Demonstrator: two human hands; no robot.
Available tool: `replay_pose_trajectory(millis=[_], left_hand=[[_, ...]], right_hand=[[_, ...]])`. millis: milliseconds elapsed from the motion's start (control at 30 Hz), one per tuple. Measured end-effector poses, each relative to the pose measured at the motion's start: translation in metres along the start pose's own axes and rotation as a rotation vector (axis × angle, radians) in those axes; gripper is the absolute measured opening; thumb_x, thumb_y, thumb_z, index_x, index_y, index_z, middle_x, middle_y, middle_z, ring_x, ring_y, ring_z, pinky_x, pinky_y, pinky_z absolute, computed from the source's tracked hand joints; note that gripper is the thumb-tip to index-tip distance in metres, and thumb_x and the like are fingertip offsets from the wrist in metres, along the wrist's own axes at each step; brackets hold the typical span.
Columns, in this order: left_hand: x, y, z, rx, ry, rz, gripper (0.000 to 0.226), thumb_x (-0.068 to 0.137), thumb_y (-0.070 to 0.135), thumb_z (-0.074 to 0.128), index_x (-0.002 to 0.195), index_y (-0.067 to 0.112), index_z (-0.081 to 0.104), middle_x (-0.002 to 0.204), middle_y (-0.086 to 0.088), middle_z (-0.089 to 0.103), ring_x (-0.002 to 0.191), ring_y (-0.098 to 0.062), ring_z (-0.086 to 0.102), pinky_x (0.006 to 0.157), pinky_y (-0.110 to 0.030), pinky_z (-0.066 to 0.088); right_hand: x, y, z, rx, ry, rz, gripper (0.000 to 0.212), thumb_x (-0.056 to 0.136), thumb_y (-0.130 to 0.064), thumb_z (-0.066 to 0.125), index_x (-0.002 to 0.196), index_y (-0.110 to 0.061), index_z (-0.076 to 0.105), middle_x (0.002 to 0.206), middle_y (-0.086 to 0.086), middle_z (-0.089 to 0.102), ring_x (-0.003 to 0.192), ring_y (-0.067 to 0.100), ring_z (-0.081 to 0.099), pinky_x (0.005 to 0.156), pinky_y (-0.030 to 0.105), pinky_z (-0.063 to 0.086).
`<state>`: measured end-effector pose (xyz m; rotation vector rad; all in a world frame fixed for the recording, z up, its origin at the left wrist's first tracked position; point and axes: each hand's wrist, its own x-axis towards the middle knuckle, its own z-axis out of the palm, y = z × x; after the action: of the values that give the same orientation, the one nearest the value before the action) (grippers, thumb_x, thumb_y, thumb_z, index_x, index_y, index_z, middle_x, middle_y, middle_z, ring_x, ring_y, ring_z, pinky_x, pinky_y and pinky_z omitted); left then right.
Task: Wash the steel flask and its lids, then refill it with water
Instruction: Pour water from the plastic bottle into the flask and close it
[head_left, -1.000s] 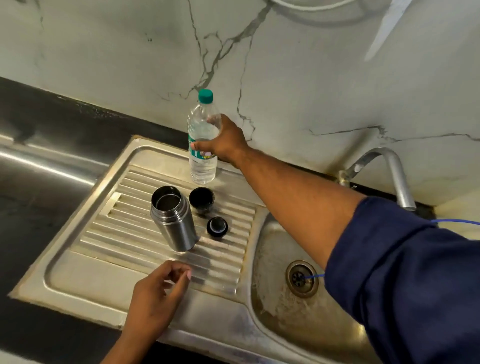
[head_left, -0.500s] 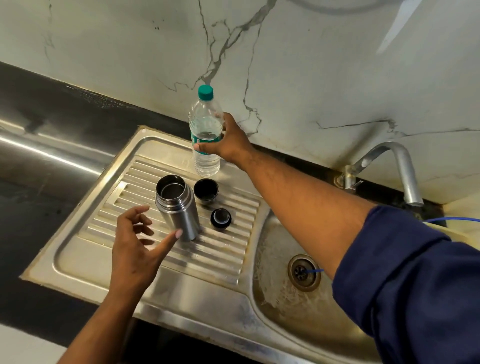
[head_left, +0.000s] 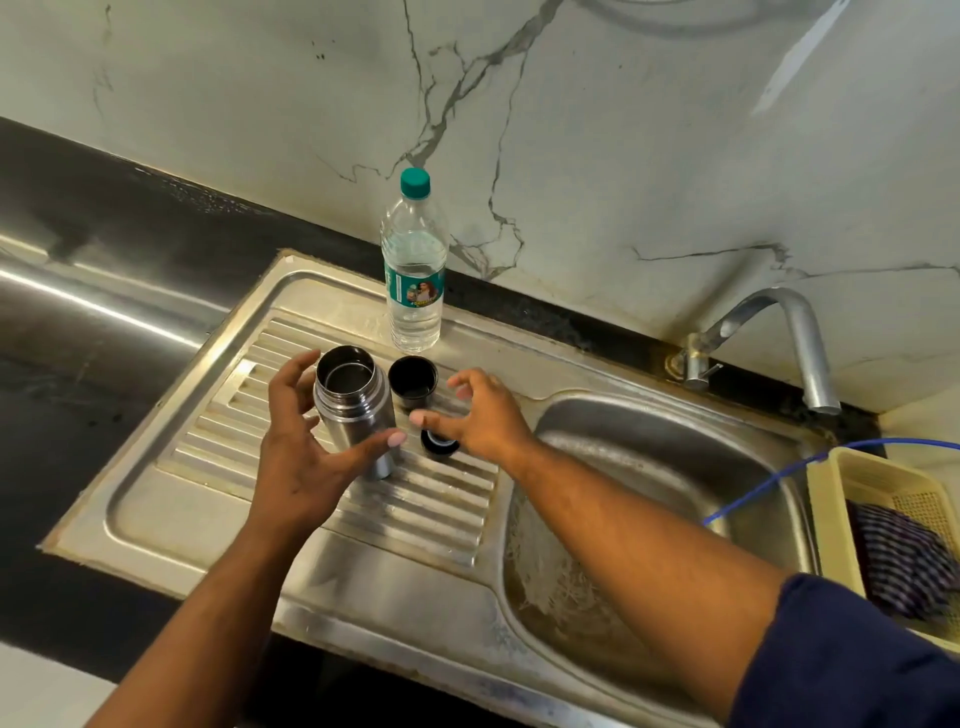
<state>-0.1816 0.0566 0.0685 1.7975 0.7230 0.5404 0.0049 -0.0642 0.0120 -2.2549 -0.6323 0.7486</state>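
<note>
**Flask** (head_left: 353, 410): steel, uncapped, mouth up. It stood upright on the ribbed draining board (head_left: 208, 467), left of the basin (head_left: 649, 467).

**Left hand** (head_left: 301, 462): cupped round the flask with its fingers (head_left: 291, 379) spread apart, some behind the rim and the thumb across the lower body. It had not yet closed; contact could not be told for certain.

**Right hand** (head_left: 483, 421): hovered over the small stopper lid (head_left: 439, 444), partly covering it. Its fingers were loosely bent and apart, clamped on nothing.

**Cup lid** (head_left: 413, 382): black, open side up, just beside the flask's shoulder and behind the stopper lid.

**Water bottle** (head_left: 415, 275): clear plastic with a green cap on, upright at the back edge of the board, apart from both hands.

**Tap** (head_left: 795, 332): spout over the basin's far right side, with no water seen running.

**Basket** (head_left: 857, 467): cream plastic, right of the basin, holding a checked cloth (head_left: 904, 561).

**Step in hand (judged):** the parts were being picked up, either for washing or for refilling and capping. The frame did not show whether the flask was already wet.

**Next move called for (judged):** the left hand needed a firm wrap round the smooth flask body. The right hand needed a pinch on the stopper lid that did not knock the cup lid close by.
</note>
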Motion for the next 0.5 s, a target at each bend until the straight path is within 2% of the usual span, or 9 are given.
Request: replay_pose_trajectory(millis=[100, 233, 333, 500], left_hand=[[0.003, -0.001, 0.002, 0.001, 0.011, -0.027, 0.101, 0.058, 0.042, 0.088, 0.143, 0.031, 0.036, 0.139, 0.008, 0.054, 0.125, -0.011, 0.052, 0.1, -0.022, 0.041], [0.005, 0.0, 0.007, -0.002, 0.019, -0.067, 0.086, 0.063, 0.034, 0.092, 0.138, 0.023, 0.05, 0.126, 0.007, 0.063, 0.116, -0.015, 0.058, 0.087, -0.015, 0.042], [0.006, -0.001, 0.008, 0.002, 0.039, -0.072, 0.081, 0.067, 0.029, 0.093, 0.137, 0.022, 0.054, 0.127, 0.004, 0.066, 0.115, -0.017, 0.06, 0.087, -0.02, 0.045], [0.003, 0.002, 0.012, 0.02, 0.056, -0.043, 0.073, 0.066, 0.029, 0.094, 0.13, 0.024, 0.058, 0.118, 0.006, 0.069, 0.109, -0.017, 0.064, 0.082, -0.018, 0.048]], right_hand=[[-0.01, 0.009, 0.015, -0.174, -0.059, -0.066, 0.083, 0.069, -0.06, 0.087, 0.138, -0.032, 0.049, 0.141, -0.002, 0.047, 0.129, 0.017, 0.045, 0.103, 0.04, 0.048], [-0.019, 0.012, 0.02, -0.291, -0.082, -0.152, 0.064, 0.082, -0.033, 0.081, 0.139, -0.035, 0.052, 0.133, -0.001, 0.047, 0.13, 0.02, 0.044, 0.103, 0.039, 0.048], [-0.023, 0.013, 0.014, -0.266, -0.082, -0.168, 0.056, 0.082, -0.026, 0.082, 0.132, -0.031, 0.058, 0.128, 0.0, 0.05, 0.122, 0.02, 0.051, 0.1, 0.035, 0.049], [-0.036, 0.016, -0.015, -0.079, 0.031, -0.134, 0.051, 0.075, -0.028, 0.088, 0.119, -0.027, 0.062, 0.121, -0.002, 0.061, 0.111, 0.017, 0.06, 0.091, 0.027, 0.05]])
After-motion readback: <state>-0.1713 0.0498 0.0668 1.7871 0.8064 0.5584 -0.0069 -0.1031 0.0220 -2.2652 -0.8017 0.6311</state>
